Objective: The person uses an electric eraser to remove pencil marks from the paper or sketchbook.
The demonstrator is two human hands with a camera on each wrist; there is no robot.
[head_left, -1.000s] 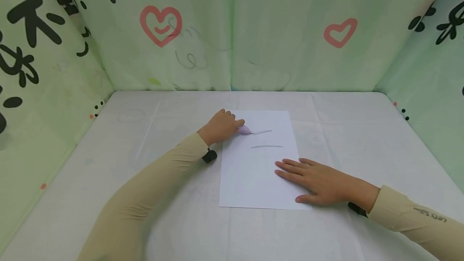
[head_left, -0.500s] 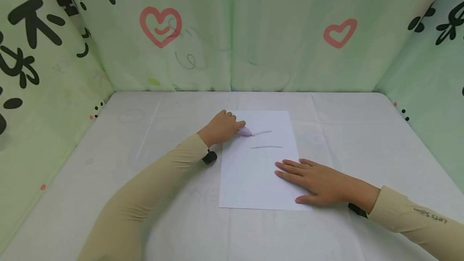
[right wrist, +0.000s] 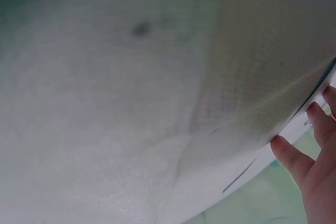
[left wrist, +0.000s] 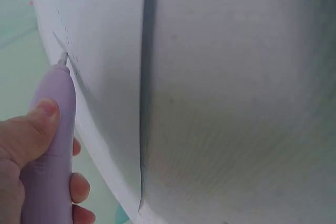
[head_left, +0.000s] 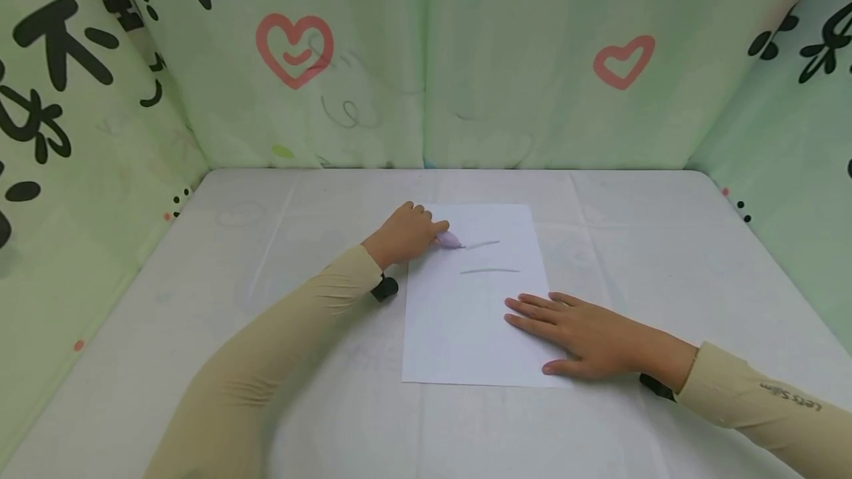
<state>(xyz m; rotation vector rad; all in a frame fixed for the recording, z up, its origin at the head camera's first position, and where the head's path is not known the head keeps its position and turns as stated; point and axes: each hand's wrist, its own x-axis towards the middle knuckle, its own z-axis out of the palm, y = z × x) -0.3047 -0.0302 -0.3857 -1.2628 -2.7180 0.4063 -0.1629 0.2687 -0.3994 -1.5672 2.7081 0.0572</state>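
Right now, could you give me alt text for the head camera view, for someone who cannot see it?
A person's left hand grips a pale purple pen with its tip on a white sheet of paper, at the end of the upper of two short grey lines. Their right hand lies flat on the sheet's lower right corner, on a white table walled by green printed fabric.

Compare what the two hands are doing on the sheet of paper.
The left hand grips a lilac pen, fingers curled, its tip on the paper; the right hand lies flat, fingers straight, holding nothing. The left is at the sheet's far end, the right at its near corner. Both wear beige sleeves.
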